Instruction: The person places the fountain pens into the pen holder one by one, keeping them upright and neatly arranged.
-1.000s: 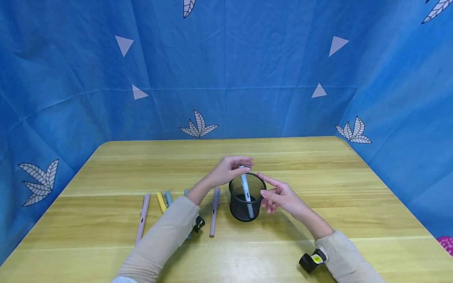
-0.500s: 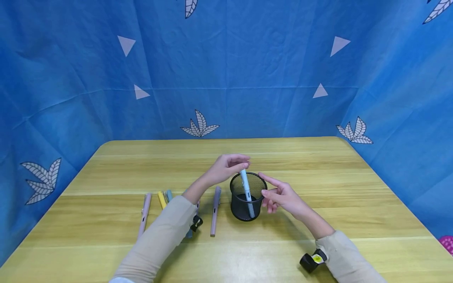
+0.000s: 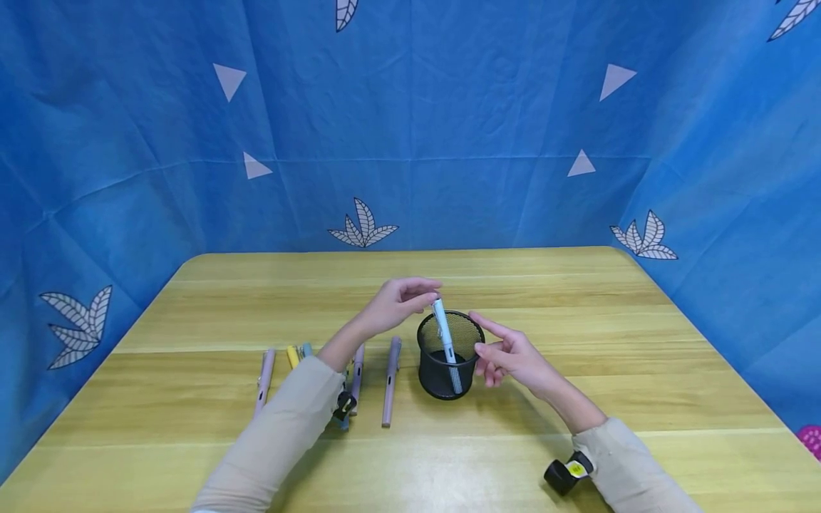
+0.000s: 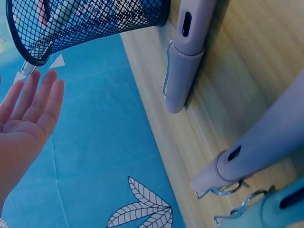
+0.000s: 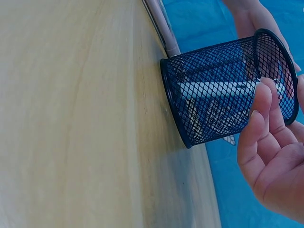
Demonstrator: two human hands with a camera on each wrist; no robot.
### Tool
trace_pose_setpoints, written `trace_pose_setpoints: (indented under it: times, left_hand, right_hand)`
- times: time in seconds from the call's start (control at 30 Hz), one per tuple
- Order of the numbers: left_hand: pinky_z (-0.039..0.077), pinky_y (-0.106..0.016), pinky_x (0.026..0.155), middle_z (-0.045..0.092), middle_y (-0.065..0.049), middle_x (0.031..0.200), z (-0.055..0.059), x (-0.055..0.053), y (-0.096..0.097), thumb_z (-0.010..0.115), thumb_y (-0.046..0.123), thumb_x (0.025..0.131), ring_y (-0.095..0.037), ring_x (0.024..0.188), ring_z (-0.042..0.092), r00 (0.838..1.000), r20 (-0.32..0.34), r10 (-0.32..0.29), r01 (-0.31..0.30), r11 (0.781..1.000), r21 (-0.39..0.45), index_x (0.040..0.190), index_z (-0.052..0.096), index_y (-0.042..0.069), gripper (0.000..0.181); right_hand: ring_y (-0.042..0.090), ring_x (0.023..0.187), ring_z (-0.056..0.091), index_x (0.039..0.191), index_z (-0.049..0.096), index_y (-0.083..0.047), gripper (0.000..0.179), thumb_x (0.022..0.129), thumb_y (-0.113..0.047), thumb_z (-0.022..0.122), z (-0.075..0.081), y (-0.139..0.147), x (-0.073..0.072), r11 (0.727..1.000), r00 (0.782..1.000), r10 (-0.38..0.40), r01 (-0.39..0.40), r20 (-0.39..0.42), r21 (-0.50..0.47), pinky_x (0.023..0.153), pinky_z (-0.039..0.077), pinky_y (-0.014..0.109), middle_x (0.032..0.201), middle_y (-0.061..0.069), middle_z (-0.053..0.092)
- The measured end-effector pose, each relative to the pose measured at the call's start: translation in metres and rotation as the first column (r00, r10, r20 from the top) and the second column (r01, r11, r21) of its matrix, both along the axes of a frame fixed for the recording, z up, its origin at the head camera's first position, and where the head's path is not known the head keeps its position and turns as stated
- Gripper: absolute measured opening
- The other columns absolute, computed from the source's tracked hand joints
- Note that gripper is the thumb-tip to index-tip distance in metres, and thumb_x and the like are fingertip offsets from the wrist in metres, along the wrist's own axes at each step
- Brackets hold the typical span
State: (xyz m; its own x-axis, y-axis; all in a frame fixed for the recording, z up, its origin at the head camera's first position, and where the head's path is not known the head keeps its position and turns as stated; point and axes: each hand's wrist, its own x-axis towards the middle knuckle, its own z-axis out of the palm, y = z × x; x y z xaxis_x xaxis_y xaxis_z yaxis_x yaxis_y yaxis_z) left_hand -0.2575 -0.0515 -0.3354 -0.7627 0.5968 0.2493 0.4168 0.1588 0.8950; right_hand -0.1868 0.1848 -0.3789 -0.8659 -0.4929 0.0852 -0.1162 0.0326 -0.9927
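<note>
A black mesh pen holder [image 3: 431, 376] stands upright on the table, with a light blue pen [image 3: 445, 333] leaning inside it, its top above the rim. My left hand [image 3: 399, 305] is beside the pen's top, thumb close to it; whether they touch I cannot tell. In the left wrist view its fingers [image 4: 40, 102] look straight and curl around nothing. My right hand [image 3: 513, 360] rests its straight index finger and thumb against the holder's right rim. In the right wrist view the other fingers [image 5: 259, 130] bend loosely beside the mesh.
Left of the holder lie a lilac pen [image 3: 390, 388], a second lilac pen [image 3: 356, 381], a third one [image 3: 264, 377], a yellow pen [image 3: 293, 356] and blue-green pens, partly hidden by my left sleeve [image 3: 276, 434]. A blue curtain [image 3: 410, 128] hangs behind the table [image 3: 545, 285].
My left hand has drawn back a little to the left from the pen's top, which now leans at the holder's far-left rim. The right hand stays at the rim.
</note>
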Motion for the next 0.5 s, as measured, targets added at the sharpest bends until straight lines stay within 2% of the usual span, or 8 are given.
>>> trace_pose_setpoints:
  times: [0.13, 0.3, 0.33, 0.4, 0.5]
  left_hand:
    - [0.049, -0.037, 0.08, 0.06, -0.015, 0.109, 0.003, 0.002, -0.004, 0.05, 0.014, 0.092, -0.023, 0.098, 0.057, 1.0, -0.001, 0.013, -0.013, 1.0, -0.01, 0.121, 0.052, -0.003, 0.033]
    - [0.049, -0.035, 0.08, 0.059, -0.018, 0.109, 0.004, 0.002, -0.009, 0.05, 0.015, 0.092, -0.03, 0.101, 0.055, 1.0, 0.01, 0.013, -0.013, 1.0, -0.003, 0.121, 0.051, -0.003, 0.034]
    - [0.049, -0.035, 0.08, 0.059, -0.019, 0.11, 0.007, 0.005, -0.01, 0.05, 0.014, 0.093, -0.032, 0.101, 0.055, 1.0, 0.015, 0.015, -0.015, 1.0, -0.007, 0.121, 0.051, -0.004, 0.033]
    - [0.049, -0.032, 0.079, 0.058, -0.02, 0.11, 0.014, 0.011, -0.012, 0.049, 0.012, 0.093, -0.03, 0.1, 0.055, 1.0, 0.015, 0.021, -0.021, 1.0, -0.018, 0.121, 0.05, -0.005, 0.033]
    - [0.049, -0.032, 0.079, 0.058, -0.019, 0.11, 0.015, 0.013, -0.015, 0.049, 0.012, 0.093, -0.027, 0.1, 0.056, 0.999, 0.023, 0.032, -0.032, 0.999, -0.023, 0.122, 0.049, -0.005, 0.033]
  right_hand:
    - [0.014, 0.05, 0.057, 0.142, 0.017, -0.003, 0.06, 0.092, -0.012, 0.049, 0.0, 0.0, 0.0, 1.0, 1.0, -0.006, 0.006, -0.003, -0.002, 0.045, 0.048, 0.025, 0.069, 0.02, 0.061]
    - [0.015, 0.05, 0.057, 0.141, 0.018, -0.002, 0.061, 0.092, -0.013, 0.051, 0.0, -0.001, -0.001, 1.0, 1.0, -0.016, 0.016, -0.001, 0.006, 0.045, 0.048, 0.024, 0.069, 0.021, 0.061]
    - [0.015, 0.05, 0.057, 0.141, 0.018, -0.002, 0.061, 0.091, -0.013, 0.051, 0.001, -0.001, -0.001, 1.0, 1.0, -0.019, 0.019, 0.001, 0.009, 0.045, 0.048, 0.024, 0.069, 0.021, 0.061]
    - [0.015, 0.05, 0.057, 0.141, 0.019, -0.002, 0.061, 0.091, -0.012, 0.052, 0.002, -0.001, -0.001, 1.0, 1.0, -0.025, 0.025, 0.006, 0.014, 0.046, 0.048, 0.024, 0.069, 0.021, 0.061]
    - [0.014, 0.051, 0.057, 0.141, 0.021, -0.002, 0.06, 0.09, -0.01, 0.053, 0.004, -0.001, -0.001, 0.999, 0.999, -0.043, 0.043, 0.014, 0.023, 0.046, 0.048, 0.023, 0.069, 0.02, 0.061]
